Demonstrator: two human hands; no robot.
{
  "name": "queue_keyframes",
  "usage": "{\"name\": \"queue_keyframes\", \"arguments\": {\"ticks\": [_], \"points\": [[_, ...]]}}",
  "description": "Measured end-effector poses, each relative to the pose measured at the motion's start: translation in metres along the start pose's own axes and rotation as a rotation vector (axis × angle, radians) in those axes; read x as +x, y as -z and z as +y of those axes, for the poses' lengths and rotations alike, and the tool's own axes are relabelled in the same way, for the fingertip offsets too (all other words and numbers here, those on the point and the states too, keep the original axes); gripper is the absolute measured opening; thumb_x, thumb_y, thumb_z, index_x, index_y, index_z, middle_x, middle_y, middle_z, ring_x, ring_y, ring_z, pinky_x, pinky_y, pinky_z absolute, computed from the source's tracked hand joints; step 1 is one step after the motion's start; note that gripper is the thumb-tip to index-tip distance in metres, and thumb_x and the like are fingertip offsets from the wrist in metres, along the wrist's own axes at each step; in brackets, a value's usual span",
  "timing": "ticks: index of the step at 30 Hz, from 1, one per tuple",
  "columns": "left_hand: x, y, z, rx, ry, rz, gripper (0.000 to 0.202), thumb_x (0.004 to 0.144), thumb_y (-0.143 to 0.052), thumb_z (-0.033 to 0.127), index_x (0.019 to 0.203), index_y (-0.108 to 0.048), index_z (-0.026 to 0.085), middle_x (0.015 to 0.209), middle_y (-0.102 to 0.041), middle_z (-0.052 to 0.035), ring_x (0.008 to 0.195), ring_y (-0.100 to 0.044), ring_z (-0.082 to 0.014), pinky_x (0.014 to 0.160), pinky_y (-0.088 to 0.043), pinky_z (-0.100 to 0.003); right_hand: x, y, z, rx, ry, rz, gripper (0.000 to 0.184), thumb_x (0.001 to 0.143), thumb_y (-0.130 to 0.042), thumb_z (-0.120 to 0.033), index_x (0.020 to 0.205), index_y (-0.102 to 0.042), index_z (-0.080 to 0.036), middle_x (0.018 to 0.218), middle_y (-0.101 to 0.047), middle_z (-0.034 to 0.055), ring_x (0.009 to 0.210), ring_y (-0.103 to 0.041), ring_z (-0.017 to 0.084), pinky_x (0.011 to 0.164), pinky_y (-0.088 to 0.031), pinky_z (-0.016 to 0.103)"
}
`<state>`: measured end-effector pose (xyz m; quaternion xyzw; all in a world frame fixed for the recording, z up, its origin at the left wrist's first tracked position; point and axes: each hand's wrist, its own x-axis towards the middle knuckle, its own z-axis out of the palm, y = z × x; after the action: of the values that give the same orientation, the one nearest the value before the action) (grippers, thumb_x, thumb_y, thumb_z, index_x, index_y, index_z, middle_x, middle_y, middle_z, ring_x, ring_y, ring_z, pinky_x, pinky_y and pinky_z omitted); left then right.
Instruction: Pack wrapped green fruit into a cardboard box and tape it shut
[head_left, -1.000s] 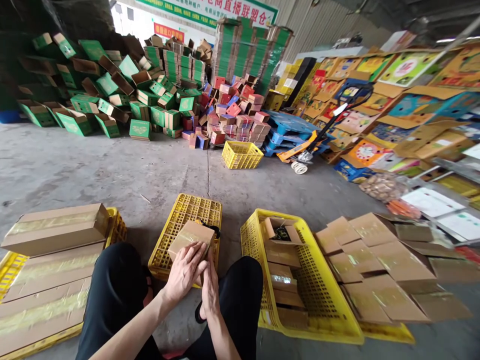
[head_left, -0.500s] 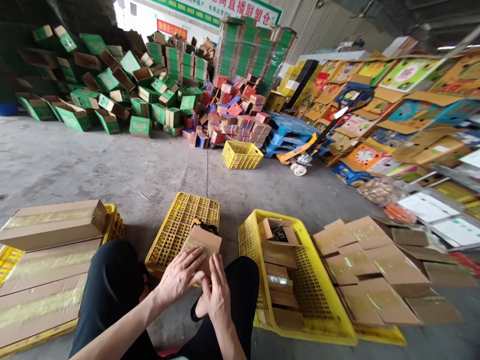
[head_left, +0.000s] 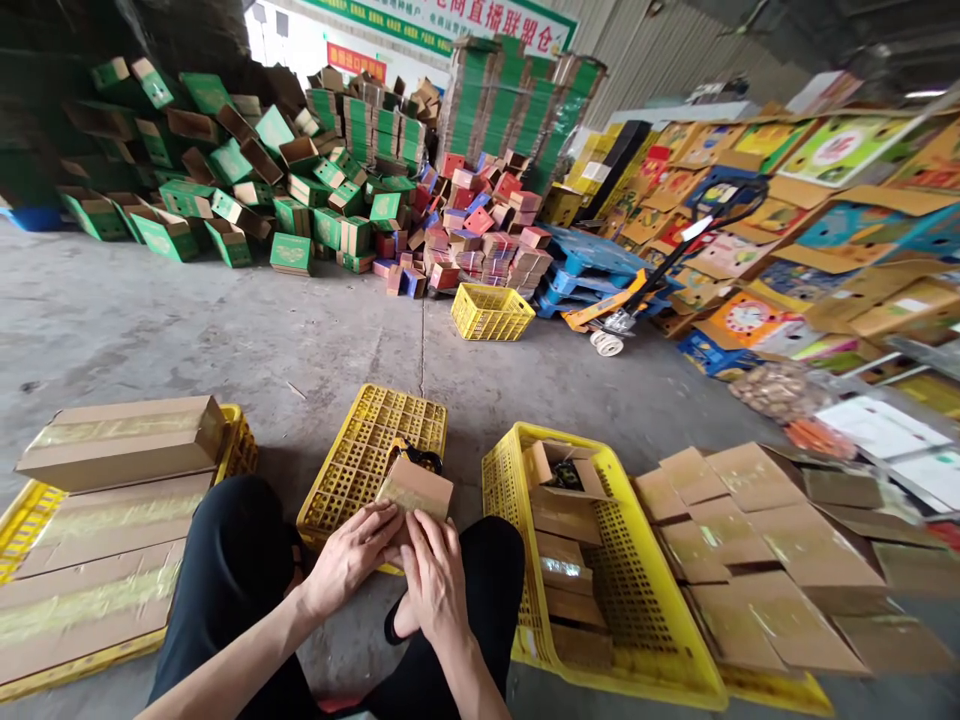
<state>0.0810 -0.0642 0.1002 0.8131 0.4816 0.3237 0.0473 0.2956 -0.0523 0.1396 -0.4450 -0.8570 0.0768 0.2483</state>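
I sit on the floor with my knees apart. Both hands work on a small brown cardboard box [head_left: 417, 487] resting on an upturned yellow crate [head_left: 360, 450] in front of me. My left hand [head_left: 349, 555] presses on the box's near left side, fingers curled against it. My right hand [head_left: 435, 585] lies over its near edge with fingers closed on the flap. A black object [head_left: 420, 457] sits just behind the box.
A yellow basket [head_left: 660, 640] holding small brown boxes stands at my right, with several more taped boxes [head_left: 757, 540] beyond it. Long taped cartons [head_left: 120, 440] lie on a yellow crate at my left. Green and red boxes [head_left: 315, 190] are piled at the back, near a pallet jack [head_left: 622, 315].
The box has been tilted and turned slightly toward the right. My right hand has moved from its side up over its near edge. The camera shifted a little.
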Motion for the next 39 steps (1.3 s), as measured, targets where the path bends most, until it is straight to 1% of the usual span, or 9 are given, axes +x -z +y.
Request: {"name": "queue_keyframes", "arguments": {"ticks": [5,9,14,16,19,23,30,35,39], "points": [[0.004,0.004,0.006,0.011,-0.016,0.019,0.048,0.113,-0.045,0.042,0.156,-0.056,0.026,0.146,-0.068,-0.0098,0.136,-0.063,-0.0273,0.116,-0.055,-0.042,0.016,-0.004,-0.008,-0.014,-0.018,0.037,0.047,0.114,-0.039,-0.036,0.156,-0.059,-0.029,0.134,-0.072,0.01,0.12,-0.067,0.03,0.111,-0.053,0.049],[0.01,0.008,0.013,0.016,-0.002,0.054,0.046,0.113,-0.045,0.04,0.154,-0.058,0.025,0.138,-0.07,-0.0119,0.122,-0.068,-0.0275,0.106,-0.059,-0.041,0.023,-0.003,-0.007,-0.066,0.02,0.034,0.049,0.114,-0.041,-0.041,0.159,-0.056,-0.029,0.143,-0.068,0.0096,0.124,-0.064,0.03,0.107,-0.053,0.045],[0.022,0.017,0.012,0.037,-0.031,-0.006,0.035,0.112,-0.043,0.036,0.123,-0.073,0.021,0.114,-0.073,-0.0114,0.097,-0.067,-0.0248,0.09,-0.061,-0.039,0.033,0.0,-0.01,-0.145,-0.012,0.049,0.045,0.115,-0.04,-0.04,0.151,-0.063,-0.026,0.136,-0.07,0.0105,0.121,-0.064,0.027,0.103,-0.053,0.043],[0.027,0.019,0.009,0.065,-0.019,-0.03,0.036,0.112,-0.04,0.032,0.122,-0.072,0.019,0.111,-0.073,-0.0117,0.093,-0.067,-0.0245,0.088,-0.061,-0.039,0.035,-0.001,-0.011,-0.157,-0.02,0.073,0.044,0.116,-0.04,-0.04,0.147,-0.066,-0.024,0.137,-0.07,0.0117,0.123,-0.064,0.027,0.102,-0.053,0.043],[0.029,0.014,0.008,0.107,-0.019,-0.006,0.042,0.112,-0.038,0.031,0.14,-0.065,0.015,0.133,-0.071,-0.0153,0.115,-0.067,-0.027,0.101,-0.057,-0.041,0.034,-0.001,-0.012,-0.151,-0.022,0.101,0.046,0.116,-0.038,-0.04,0.147,-0.066,-0.02,0.139,-0.069,0.0133,0.124,-0.064,0.027,0.103,-0.053,0.043],[0.026,0.005,0.008,0.142,-0.014,0.001,0.049,0.113,-0.038,0.034,0.154,-0.056,0.014,0.156,-0.06,-0.0147,0.146,-0.054,-0.0279,0.121,-0.044,-0.043,0.032,0.001,-0.009,-0.137,-0.006,0.073,0.05,0.116,-0.033,-0.04,0.15,-0.062,-0.017,0.142,-0.069,0.0133,0.126,-0.064,0.027,0.108,-0.052,0.044],[0.023,0.004,0.007,0.223,0.07,0.028,0.066,0.112,-0.041,0.051,0.165,-0.042,0.012,0.166,-0.05,-0.0158,0.154,-0.045,-0.0321,0.126,-0.036,-0.049,0.022,-0.007,0.001,-0.193,0.043,0.017,0.058,0.115,-0.039,-0.043,0.167,-0.041,-0.019,0.165,-0.052,0.0117,0.151,-0.05,0.032,0.12,-0.047,0.05],[0.019,-0.002,0.014,0.209,0.116,0.064,0.074,0.111,-0.042,0.057,0.171,-0.03,0.015,0.167,-0.049,-0.0175,0.153,-0.047,-0.0338,0.123,-0.04,-0.05,0.008,-0.019,0.01,-0.172,-0.047,0.031,0.073,0.113,-0.044,-0.048,0.175,-0.016,-0.021,0.171,-0.042,0.0146,0.156,-0.043,0.037,0.123,-0.044,0.062],[0.021,-0.002,0.017,0.194,0.153,0.093,0.067,0.112,-0.042,0.051,0.17,-0.031,0.02,0.163,-0.054,-0.0154,0.149,-0.052,-0.0328,0.122,-0.042,-0.053,0.002,-0.012,0.012,-0.072,-0.046,0.016,0.077,0.113,-0.045,-0.044,0.175,-0.005,-0.024,0.174,-0.036,0.0141,0.16,-0.037,0.035,0.122,-0.048,0.056]]}}
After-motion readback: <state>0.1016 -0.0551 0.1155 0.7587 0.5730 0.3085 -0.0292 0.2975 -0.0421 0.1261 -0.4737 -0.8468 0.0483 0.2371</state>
